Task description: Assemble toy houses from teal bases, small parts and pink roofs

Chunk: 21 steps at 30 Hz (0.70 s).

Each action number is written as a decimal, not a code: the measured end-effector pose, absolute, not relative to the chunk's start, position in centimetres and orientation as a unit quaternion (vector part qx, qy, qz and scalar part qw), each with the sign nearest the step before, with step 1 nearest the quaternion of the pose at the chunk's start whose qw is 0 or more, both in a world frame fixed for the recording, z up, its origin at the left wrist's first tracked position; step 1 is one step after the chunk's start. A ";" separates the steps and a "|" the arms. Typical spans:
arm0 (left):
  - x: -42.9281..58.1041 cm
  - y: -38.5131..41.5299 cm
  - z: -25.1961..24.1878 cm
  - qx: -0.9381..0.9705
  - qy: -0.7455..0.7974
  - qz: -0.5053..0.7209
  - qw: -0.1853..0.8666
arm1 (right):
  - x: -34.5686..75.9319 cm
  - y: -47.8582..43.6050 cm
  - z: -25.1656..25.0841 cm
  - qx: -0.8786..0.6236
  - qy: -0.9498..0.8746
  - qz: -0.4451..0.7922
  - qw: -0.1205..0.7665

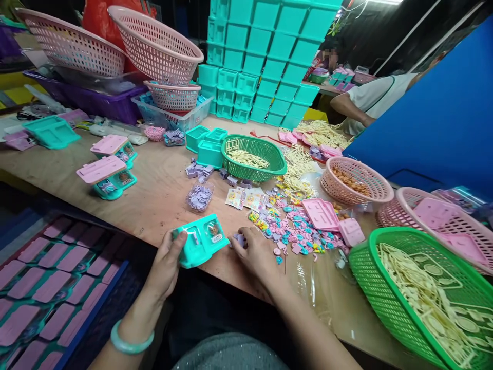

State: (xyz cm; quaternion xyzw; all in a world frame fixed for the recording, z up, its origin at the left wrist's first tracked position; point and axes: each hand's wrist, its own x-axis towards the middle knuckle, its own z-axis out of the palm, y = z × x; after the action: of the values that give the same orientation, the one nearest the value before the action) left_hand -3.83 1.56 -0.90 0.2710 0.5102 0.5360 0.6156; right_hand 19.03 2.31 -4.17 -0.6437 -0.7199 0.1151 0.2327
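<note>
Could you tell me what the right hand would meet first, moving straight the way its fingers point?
Probably the teal toy held by the left hand; the right hand points left at it.

pale green bangle point(132, 343), left wrist; grey clothing point(231, 355)

Glossy plastic toy point(202, 246), plywood table point(154, 200)

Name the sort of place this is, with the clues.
Probably a toy assembly workshop: teal housings stacked high, a green basket of cream part frames, and the left hand holding one teal toy body.
</note>
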 end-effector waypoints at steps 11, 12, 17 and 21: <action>-3.3 1.1 -1.9 0.255 0.488 0.573 0.606 | 19.8 -1.1 -4.4 -0.539 -0.776 0.024 0.327; -3.5 1.2 -1.9 0.249 0.490 0.575 0.605 | 20.1 -1.2 -4.7 -0.556 -0.753 0.028 0.350; -3.9 1.5 -1.6 0.240 0.496 0.582 0.598 | 19.0 0.8 -5.1 -0.568 -0.735 0.065 0.365; -4.4 1.5 -1.5 0.244 0.502 0.592 0.582 | 17.2 2.2 -4.5 -0.550 -0.779 0.063 0.293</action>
State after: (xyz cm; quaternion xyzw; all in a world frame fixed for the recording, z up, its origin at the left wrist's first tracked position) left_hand -4.43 1.52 -1.51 0.2437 0.5021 0.5918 0.5817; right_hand 17.19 2.17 -4.48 -0.5503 -0.7794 0.0632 0.2928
